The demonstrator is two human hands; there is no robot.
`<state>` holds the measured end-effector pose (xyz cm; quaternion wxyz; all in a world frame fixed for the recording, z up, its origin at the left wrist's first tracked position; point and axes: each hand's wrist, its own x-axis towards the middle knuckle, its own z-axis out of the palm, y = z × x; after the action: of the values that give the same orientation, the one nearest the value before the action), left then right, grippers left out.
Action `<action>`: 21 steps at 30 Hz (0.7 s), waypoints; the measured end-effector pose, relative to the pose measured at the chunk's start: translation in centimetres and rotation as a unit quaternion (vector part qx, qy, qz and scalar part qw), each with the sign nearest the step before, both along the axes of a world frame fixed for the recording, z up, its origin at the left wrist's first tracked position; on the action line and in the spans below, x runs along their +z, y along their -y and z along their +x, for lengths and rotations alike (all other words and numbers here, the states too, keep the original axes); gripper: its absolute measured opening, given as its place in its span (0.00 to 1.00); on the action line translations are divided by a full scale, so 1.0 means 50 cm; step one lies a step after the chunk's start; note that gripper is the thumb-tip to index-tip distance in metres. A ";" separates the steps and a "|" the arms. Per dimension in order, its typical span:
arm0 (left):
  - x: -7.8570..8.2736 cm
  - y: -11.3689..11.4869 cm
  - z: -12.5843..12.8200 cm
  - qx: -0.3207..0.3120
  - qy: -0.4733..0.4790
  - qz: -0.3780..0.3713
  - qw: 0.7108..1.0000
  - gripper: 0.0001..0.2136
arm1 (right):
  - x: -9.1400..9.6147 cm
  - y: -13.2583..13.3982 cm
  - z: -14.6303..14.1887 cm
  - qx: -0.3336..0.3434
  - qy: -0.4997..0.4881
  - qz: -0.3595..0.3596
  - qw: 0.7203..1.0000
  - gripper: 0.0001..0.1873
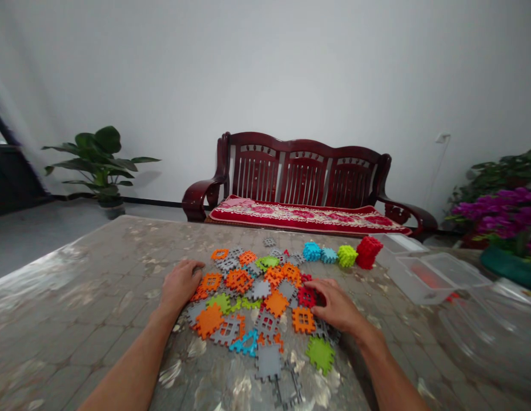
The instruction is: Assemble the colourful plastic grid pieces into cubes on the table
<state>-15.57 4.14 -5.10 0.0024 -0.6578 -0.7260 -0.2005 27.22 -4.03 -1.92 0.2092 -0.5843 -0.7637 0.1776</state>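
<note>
A loose pile of notched, interlocking plastic tiles lies on the table, among them an orange tile (209, 321), a grey tile (268, 361), a green tile (321, 354) and a blue triangular-frame tile (245, 343). My left hand (182, 285) rests against the pile's left edge, beside an orange window tile (211, 282); its fingers are loosely bent, with nothing seen in them. On the right side, my right hand (337, 305) reaches a red tile (306, 297). Its thumb and index finger are apart around that tile's edge, and no lifting shows.
Behind the pile stand blue stacked tiles (312, 251), a green stack (346, 256) and a taller red stack (369, 253). To the right are a clear plastic box (419, 285) and a transparent container (492, 337). A wooden bench (286, 171) stands beyond the table.
</note>
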 end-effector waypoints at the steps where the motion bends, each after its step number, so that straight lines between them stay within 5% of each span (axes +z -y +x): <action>1: -0.001 0.000 0.000 -0.001 -0.001 -0.001 1.000 0.18 | 0.000 0.000 -0.002 0.001 0.006 0.000 1.000 0.34; 16: 0.001 -0.001 -0.002 -0.004 -0.003 0.003 1.000 0.18 | -0.006 0.004 -0.034 0.010 0.012 0.055 0.998 0.38; 21: 0.000 -0.002 -0.003 -0.008 0.005 -0.006 1.000 0.19 | -0.011 -0.002 -0.021 -0.015 -0.054 0.052 0.997 0.38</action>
<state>-15.73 4.24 -5.09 -0.0072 -0.6626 -0.7218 -0.1995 26.15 -3.92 -2.48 0.2829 -0.5734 -0.7508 0.1658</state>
